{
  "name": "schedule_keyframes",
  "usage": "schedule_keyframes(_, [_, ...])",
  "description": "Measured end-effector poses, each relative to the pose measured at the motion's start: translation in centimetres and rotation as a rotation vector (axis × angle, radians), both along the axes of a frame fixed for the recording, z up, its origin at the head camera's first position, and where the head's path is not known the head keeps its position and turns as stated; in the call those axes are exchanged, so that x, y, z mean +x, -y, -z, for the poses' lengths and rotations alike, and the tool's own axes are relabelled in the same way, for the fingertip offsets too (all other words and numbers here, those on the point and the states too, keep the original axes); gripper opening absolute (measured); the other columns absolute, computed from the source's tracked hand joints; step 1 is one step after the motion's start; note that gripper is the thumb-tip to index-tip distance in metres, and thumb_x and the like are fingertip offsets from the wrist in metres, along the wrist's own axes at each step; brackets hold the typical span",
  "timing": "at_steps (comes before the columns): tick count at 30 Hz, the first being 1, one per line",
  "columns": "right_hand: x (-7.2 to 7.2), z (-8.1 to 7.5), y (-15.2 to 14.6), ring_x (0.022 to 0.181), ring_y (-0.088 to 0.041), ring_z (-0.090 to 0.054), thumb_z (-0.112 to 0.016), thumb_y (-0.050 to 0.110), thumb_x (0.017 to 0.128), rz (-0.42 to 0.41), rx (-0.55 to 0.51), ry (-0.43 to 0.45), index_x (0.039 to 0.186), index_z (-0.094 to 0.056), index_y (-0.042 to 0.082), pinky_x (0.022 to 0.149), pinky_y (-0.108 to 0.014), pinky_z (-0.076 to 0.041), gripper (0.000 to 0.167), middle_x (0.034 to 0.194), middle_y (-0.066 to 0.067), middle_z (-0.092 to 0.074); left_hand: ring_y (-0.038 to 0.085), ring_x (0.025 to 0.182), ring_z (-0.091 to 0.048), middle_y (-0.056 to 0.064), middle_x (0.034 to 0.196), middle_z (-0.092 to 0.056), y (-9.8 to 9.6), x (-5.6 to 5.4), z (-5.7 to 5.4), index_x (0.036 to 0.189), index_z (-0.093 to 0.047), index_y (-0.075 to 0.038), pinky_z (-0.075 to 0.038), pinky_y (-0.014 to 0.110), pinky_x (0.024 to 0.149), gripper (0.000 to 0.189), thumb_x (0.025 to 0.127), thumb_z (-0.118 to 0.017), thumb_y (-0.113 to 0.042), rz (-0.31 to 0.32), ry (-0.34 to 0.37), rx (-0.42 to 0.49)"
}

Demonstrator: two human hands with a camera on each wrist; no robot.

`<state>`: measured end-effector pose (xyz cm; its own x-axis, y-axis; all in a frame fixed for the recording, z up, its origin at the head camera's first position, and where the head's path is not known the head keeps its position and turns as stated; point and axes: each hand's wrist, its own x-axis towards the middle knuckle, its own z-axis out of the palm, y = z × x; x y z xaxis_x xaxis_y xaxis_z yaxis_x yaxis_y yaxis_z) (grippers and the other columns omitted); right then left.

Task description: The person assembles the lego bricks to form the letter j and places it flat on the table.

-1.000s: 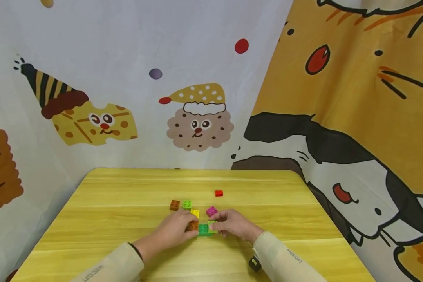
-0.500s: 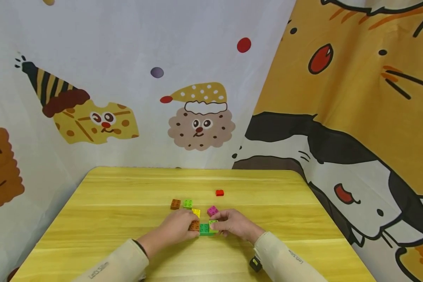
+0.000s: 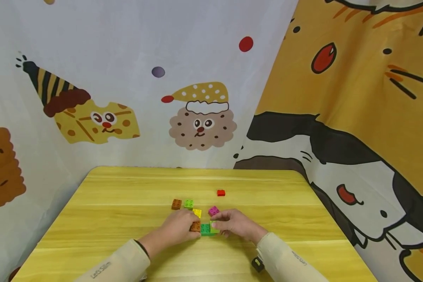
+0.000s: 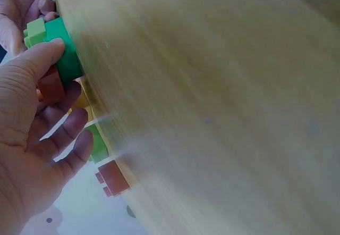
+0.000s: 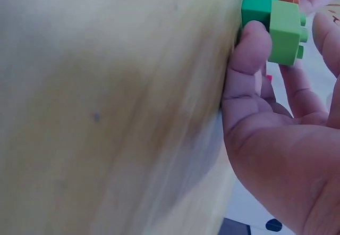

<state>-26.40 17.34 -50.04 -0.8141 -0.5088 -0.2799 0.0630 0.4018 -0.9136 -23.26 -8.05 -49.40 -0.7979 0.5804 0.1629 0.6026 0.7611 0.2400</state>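
Observation:
A dark green building block (image 3: 206, 229) stands on the table with a brown building block (image 3: 196, 226) on its left end and a light green building block (image 3: 214, 226) on its right end. My left hand (image 3: 179, 226) grips the brown block; in the left wrist view its thumb lies against the dark green block. From the other side, my right hand (image 3: 237, 224) holds the light green block between thumb and fingers. The right wrist view shows a curled fingertip (image 5: 252, 46) pressed at the joint of the two green blocks. A yellow block (image 3: 197, 212) lies just behind the left hand, partly hidden.
Behind the hands lie another brown block (image 3: 176, 204), another light green block (image 3: 188, 203), a magenta block (image 3: 213, 211) and a red block (image 3: 221, 193). A black object (image 3: 257, 264) sits by the right sleeve. A printed curtain (image 3: 144, 47) borders the wooden table (image 3: 127, 188).
The head view has shifted slightly, so everything sits a little farther right in it. Both hands keep their hold on the joined blocks.

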Motion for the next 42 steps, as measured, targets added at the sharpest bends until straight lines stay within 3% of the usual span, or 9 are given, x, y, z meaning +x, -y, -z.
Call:
schedule_keyframes(5, [0.0,-0.7,-0.7,0.083,-0.026,-0.066,-0.068,0.042,0.094,0.011,0.058,-0.071,0.117,-0.069,0.010,0.069,-0.039,-0.057,0.040,0.097,-0.009,-0.069,0.020,0.095,-0.064,0.001,0.102,-0.072,-0.1,0.1,-0.2,0.109,-0.075,-0.011,-0.054,0.040,0.085,0.043,0.081,-0.080,-0.044,0.005,-0.002,-0.007])
schedule_keyframes(11, [-0.9,-0.8,-1.3,0.079,-0.026,-0.064,-0.067,0.036,0.096,0.086,0.141,-0.252,0.109,-0.072,0.012,0.068,-0.039,-0.055,0.027,0.092,-0.007,-0.069,0.020,0.097,-0.064,0.001,0.104,-0.072,0.0,0.2,-0.1,0.110,-0.075,-0.011,-0.054,0.040,0.086,0.045,0.081,-0.080,-0.045,0.001,0.000,-0.014])
schedule_keyframes(17, [-2.1,-0.3,-1.2,0.086,-0.017,-0.063,-0.070,0.028,0.094,0.050,0.241,-0.393,0.117,-0.069,0.016,0.073,-0.034,-0.054,0.025,0.098,0.004,-0.067,0.020,0.097,-0.064,0.001,0.104,-0.072,0.1,0.2,0.0,0.111,-0.075,-0.011,-0.054,0.040,0.086,0.045,0.081,-0.080,-0.045,-0.010,0.011,-0.021])
schedule_keyframes(23, [-3.0,0.4,-0.8,0.089,-0.011,-0.061,-0.074,0.024,0.091,0.003,0.328,-0.454,0.122,-0.067,0.024,0.079,-0.033,-0.053,0.032,0.100,0.008,-0.066,0.019,0.095,-0.063,-0.001,0.103,-0.072,-0.1,0.1,-0.1,0.111,-0.075,-0.013,-0.054,0.039,0.083,0.045,0.082,-0.079,-0.047,-0.015,0.019,-0.032])
schedule_keyframes(32, [-3.1,0.7,-0.3,0.082,-0.010,-0.059,-0.081,0.018,0.084,-0.017,0.332,-0.519,0.112,-0.071,0.026,0.073,-0.028,-0.052,0.030,0.091,0.009,-0.065,0.019,0.096,-0.063,-0.001,0.103,-0.072,0.0,0.1,0.1,0.111,-0.075,-0.012,-0.054,0.039,0.083,0.045,0.082,-0.079,-0.047,-0.017,0.018,-0.023])
schedule_keyframes(42, [-3.0,0.4,-0.2,0.077,-0.012,-0.053,-0.082,0.018,0.083,-0.044,0.338,-0.629,0.109,-0.074,0.023,0.065,-0.026,-0.049,0.028,0.105,0.001,-0.065,0.017,0.094,-0.063,-0.002,0.101,-0.071,0.0,0.1,0.0,0.110,-0.075,-0.013,-0.054,0.038,0.082,0.044,0.082,-0.079,-0.046,-0.013,0.026,-0.016])
